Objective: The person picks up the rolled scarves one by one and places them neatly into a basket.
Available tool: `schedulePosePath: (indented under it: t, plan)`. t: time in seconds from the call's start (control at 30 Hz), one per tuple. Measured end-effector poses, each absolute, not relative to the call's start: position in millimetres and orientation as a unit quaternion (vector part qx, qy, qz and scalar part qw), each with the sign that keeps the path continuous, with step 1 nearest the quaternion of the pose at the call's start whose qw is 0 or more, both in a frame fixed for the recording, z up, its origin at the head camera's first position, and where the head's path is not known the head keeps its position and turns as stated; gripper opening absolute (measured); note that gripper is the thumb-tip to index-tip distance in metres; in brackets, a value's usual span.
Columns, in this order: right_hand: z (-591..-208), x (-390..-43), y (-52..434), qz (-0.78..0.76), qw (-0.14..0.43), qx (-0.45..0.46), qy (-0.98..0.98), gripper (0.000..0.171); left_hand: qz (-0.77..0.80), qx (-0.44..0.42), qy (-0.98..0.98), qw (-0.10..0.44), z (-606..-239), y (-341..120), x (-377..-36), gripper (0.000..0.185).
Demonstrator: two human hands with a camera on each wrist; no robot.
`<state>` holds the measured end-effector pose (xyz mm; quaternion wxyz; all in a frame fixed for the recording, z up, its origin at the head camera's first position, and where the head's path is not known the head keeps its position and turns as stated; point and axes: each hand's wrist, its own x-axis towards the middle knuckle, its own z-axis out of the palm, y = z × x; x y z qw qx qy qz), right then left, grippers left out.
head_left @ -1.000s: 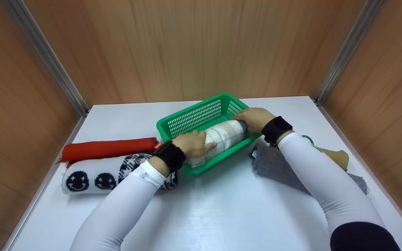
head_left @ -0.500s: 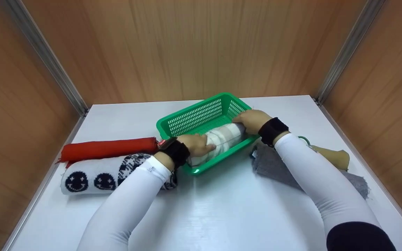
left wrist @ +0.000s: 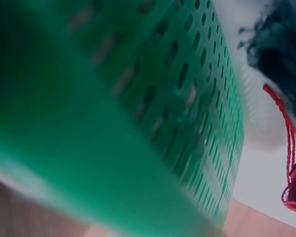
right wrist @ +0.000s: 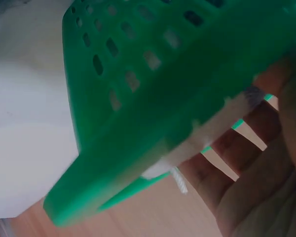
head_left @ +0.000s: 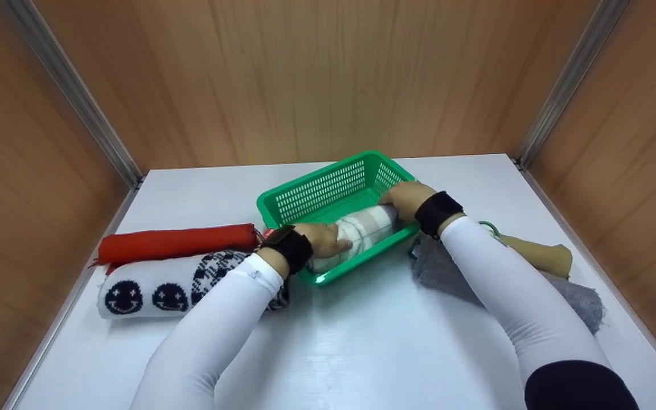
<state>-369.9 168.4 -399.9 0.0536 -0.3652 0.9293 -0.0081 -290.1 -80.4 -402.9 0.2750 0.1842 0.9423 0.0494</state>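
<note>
**Roll seating in basket, both hands on it**

Roll [head_left: 362, 230] sits inside the green basket [head_left: 316, 191], centre of the head view, lying along the near wall. Pale plaid fabric, rolled tight.

Hands:
- Left hand [head_left: 319, 239] at the roll's lower-left end, fingers curled round it, wrist over the basket's near corner.
- Right hand [head_left: 405, 198] at the upper-right end, fingers wrapped over it, against the right wall.
- Wrist views: mostly blurred green mesh [left wrist: 197, 123]. Right wrist view shows fingers [right wrist: 256, 182] behind the basket wall [right wrist: 153, 98] with white fabric between them, consistent with a grasp.

Step, as I judge it: placement. Roll looks down or nearly down on the floor of the basket; can't tell from these views whether it rests fully. Far half of the basket is free.

Next move calls for:
- Let go of both ends evenly so the roll doesn't unwind.
- Lift the hands straight up clear of the rim; the basket is light and could drag with a wrist.

Elsewhere on the table [head_left: 362, 341]:
- Left of frame: red roll [head_left: 177, 244], and just below it, touching, a smiley-face roll [head_left: 157, 290].
- Right of frame: grey cloth [head_left: 447, 273] lying loose under the right sleeve, tan cloth [head_left: 538, 256] beside it.
</note>
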Motion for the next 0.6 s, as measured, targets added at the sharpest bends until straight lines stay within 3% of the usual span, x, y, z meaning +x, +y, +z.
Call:
schedulePosePath:
  t: [0.37, 0.6]
  plan:
    - [-404.6, -373.0, 167.1, -0.006, 0.047, -0.379, 0.924, 0.039, 0.057, 0.198, 0.942, 0.266, -405.1, -84.1, -293.3, 0.085]
    - [-402.8, -371.9, 171.0, -0.010, 0.047, -0.366, 0.929, 0.040, 0.070, 0.215, 0.941, 0.253, -399.2, -86.6, -294.3, 0.074]
